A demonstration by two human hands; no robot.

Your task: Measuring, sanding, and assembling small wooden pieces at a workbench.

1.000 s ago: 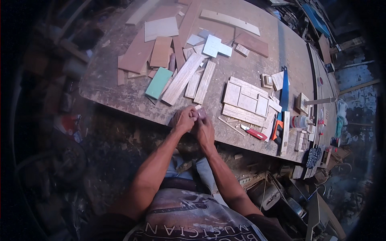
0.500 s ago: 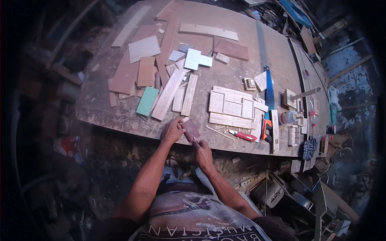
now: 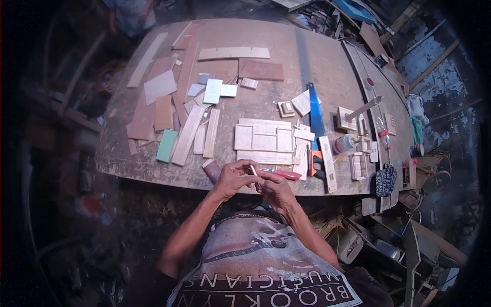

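Note:
My left hand (image 3: 234,179) and my right hand (image 3: 276,190) meet at the table's front edge, fingers pinched around a small, thin pale wooden piece (image 3: 253,171). A reddish-brown sanding block (image 3: 213,174) lies just left of my left hand. A red-handled utility knife (image 3: 287,174) lies behind my right hand, partly hidden. Beyond the hands are a pale wooden panel assembly (image 3: 258,138), pale wooden strips (image 3: 186,135) and a green rectangular block (image 3: 165,146). A blue-bladed handsaw (image 3: 314,110) with an orange-and-black handle lies to the right.
The large worn workbench (image 3: 317,61) holds several boards (image 3: 255,69), a glue bottle (image 3: 343,144) and a patterned cloth (image 3: 385,180) at the right. A co-worker (image 3: 130,15) stands beyond the far left corner. Stacked timber (image 3: 353,13) and scrap (image 3: 388,245) surround the bench.
The reddish-brown block has left my hands and lies on the table; both hands now grip the small pale piece. The view has shifted, showing a co-worker at the top left.

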